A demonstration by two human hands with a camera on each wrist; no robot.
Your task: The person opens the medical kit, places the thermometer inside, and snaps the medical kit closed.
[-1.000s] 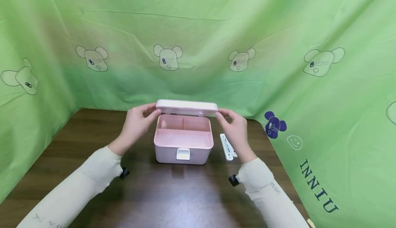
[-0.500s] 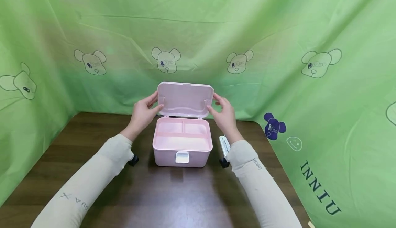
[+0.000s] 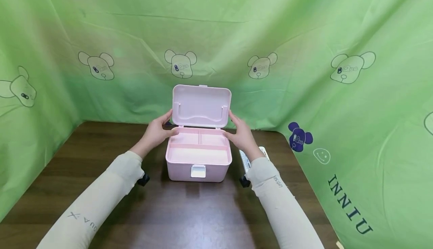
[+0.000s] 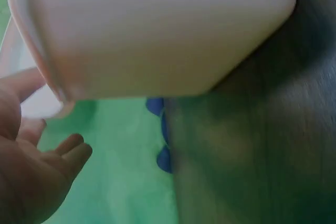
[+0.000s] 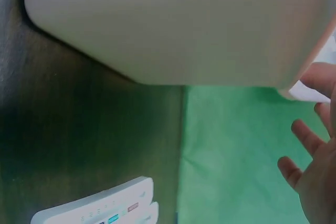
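A pink storage box [image 3: 180,173] stands on the table with its lid [image 3: 202,104] raised upright at the back hinges. Inside sits a divided pink tray [image 3: 197,154], and a white latch [image 3: 198,171] is on the front wall. My left hand [image 3: 156,132] is at the back left corner, thumb over the rim and fingers extended beside the lid's lower edge. Mirroring it, my right hand [image 3: 242,134] has its thumb at the back right rim and fingertips by the lid's side. Both wrist views show the other fingers spread behind the box [image 4: 152,35].
Two white slim plastic strips [image 5: 105,205] with coloured markings lie right of the box, partly under my right forearm in the head view. A green printed cloth [image 3: 216,27] hangs behind and beside the brown wooden table [image 3: 162,219].
The lid has swung up and back from partly raised to upright. Both hands have moved from its sides down to the box's back corners.
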